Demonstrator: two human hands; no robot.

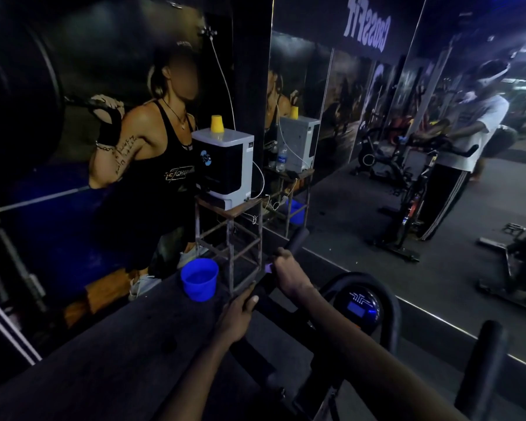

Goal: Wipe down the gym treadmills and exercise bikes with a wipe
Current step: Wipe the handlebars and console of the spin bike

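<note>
Work is now on the exercise bike (389,317), on its left handlebar (298,237), and I take the lit console (359,308) as the landmark for all places.

Far left of the console, a blue bucket (199,279) stands on the dark ledge. Just right of the bucket, and still left of the console, a metal stand (231,238) carries a grey water purifier (225,165) with a yellow cup (217,123) upside down on top.

Nearer to the console, on its left side, the left grip (240,311) has its fingers curled around the lower part of the handlebar and seems to steady it. Above it and a little closer to the console, the purple wipe (268,267) shows as a small corner against the bar. The right grip (289,275) is closed around the handlebar with the wipe pressed under its fingers.

Right of the console, the other handlebar end (483,360) stands free, and behind it the wall mirror (438,208) reflects more bikes.

As I judge it, the task is at an early or middle stage. Only this one bar is under the wipe. The console, the right bar and the seat may need wiping too, though I cannot tell which are clean. No treadmill is in view, so those, and the other bikes, probably remain.
</note>
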